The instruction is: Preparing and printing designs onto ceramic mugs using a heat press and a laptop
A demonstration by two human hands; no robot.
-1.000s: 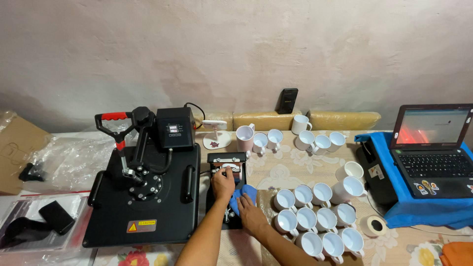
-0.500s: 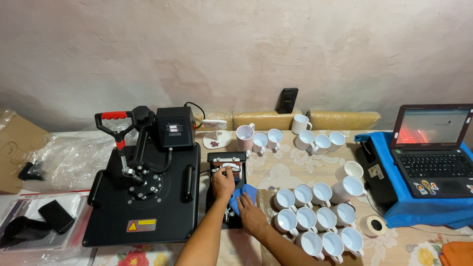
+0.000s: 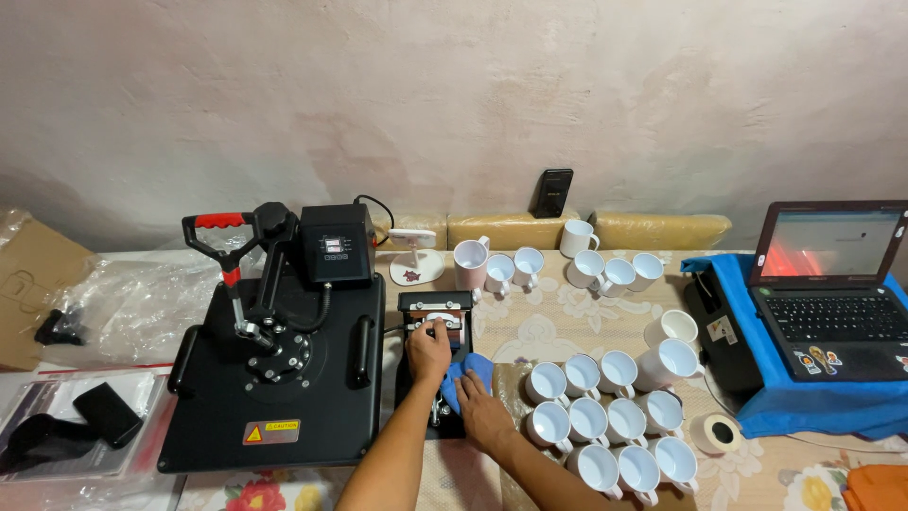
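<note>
A small black mug press (image 3: 436, 312) sits on the table between the big heat press and the mugs. My left hand (image 3: 428, 352) rests on top of it, fingers curled around the mug area and its handle. My right hand (image 3: 483, 413) lies just below and to the right, pressing a blue cloth (image 3: 470, 371) against the press. Whether a mug sits inside the press is hidden by my hands.
A large black flat heat press (image 3: 274, 364) with a red-handled lever stands at the left. Several white mugs (image 3: 605, 416) crowd the right, more (image 3: 530, 265) at the back. A laptop (image 3: 832, 293) on blue fabric, a tape roll (image 3: 717, 433) and plastic bags (image 3: 123, 303) lie around.
</note>
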